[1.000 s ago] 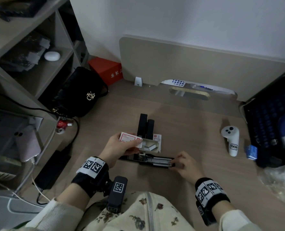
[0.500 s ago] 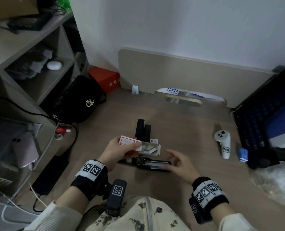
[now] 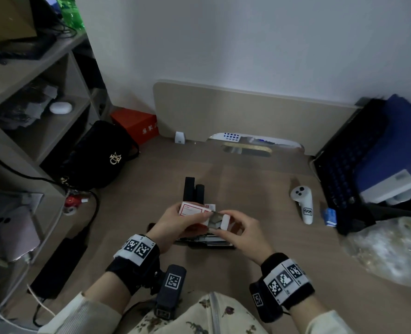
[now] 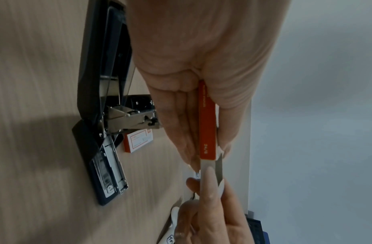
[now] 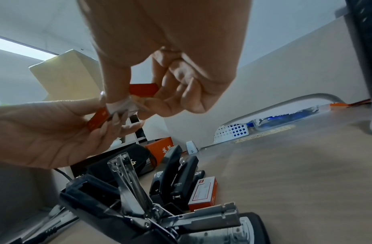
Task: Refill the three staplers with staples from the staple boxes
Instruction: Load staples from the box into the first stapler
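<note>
My left hand [image 3: 192,219] grips a red-and-white staple box [image 3: 190,209] just above the table. My right hand [image 3: 225,228] pinches the box's white inner tray [image 3: 225,221], which sticks out to the right; grey staple strips show inside it. In the left wrist view the orange sleeve [image 4: 207,123] sits between thumb and fingers, with the tray [image 4: 210,166] beyond it. Under both hands lies a black stapler [image 5: 139,214] swung open, its metal magazine [image 4: 110,173] bare. Two closed black staplers [image 3: 193,191] stand behind it. A second staple box [image 5: 204,193] lies beside them.
A white controller [image 3: 303,203] and a small blue box [image 3: 329,216] lie to the right, before a black crate [image 3: 344,165] and a plastic bag [image 3: 387,249]. A black handbag [image 3: 103,155], a red box [image 3: 137,124] and shelves stand to the left.
My right hand left the end of the open stapler and rose to the box, taking hold of its tray. The left hand lifted the box slightly toward me.
</note>
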Demonstrator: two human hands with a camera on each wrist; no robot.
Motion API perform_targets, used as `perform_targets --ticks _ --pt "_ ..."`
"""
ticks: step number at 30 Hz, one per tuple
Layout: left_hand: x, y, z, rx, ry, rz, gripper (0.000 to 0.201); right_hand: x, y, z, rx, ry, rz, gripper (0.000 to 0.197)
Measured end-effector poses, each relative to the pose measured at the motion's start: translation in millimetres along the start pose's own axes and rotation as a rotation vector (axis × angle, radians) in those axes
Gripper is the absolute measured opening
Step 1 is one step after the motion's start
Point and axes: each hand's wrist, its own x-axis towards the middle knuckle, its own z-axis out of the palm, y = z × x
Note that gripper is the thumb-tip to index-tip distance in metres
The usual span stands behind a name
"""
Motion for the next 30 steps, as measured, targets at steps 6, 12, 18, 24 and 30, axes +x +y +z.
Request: perform_targets --ticks 6,12,18,24,30 --pt "-2.5 0.3 8.7 0.010 -0.067 -0.079 0.042 0.1 13.4 0.0 -0.124 0.049 0.016 0.046" --pt "-4.4 4.0 10.0 0.057 -0.100 -0.117 0.044 0.1 25.3 -1.9 -0.059 0.087 0.008 0.032" --pt "0.7 13.4 -2.4 0.041 0.074 -0.019 0.031 5.1 56.5 -19.2 0.049 0.237 0.095 0.028" --pt "7.7 19.2 -27.8 0.003 0.272 0.056 0.025 0.7 108.5 -39.4 0.033 0.355 0.334 0.021" --pt "12.2 17.1 -57.3 0.107 0.380 0.097 0.020 0.6 160.8 -42.7 -0.272 0.360 0.467 0.026"
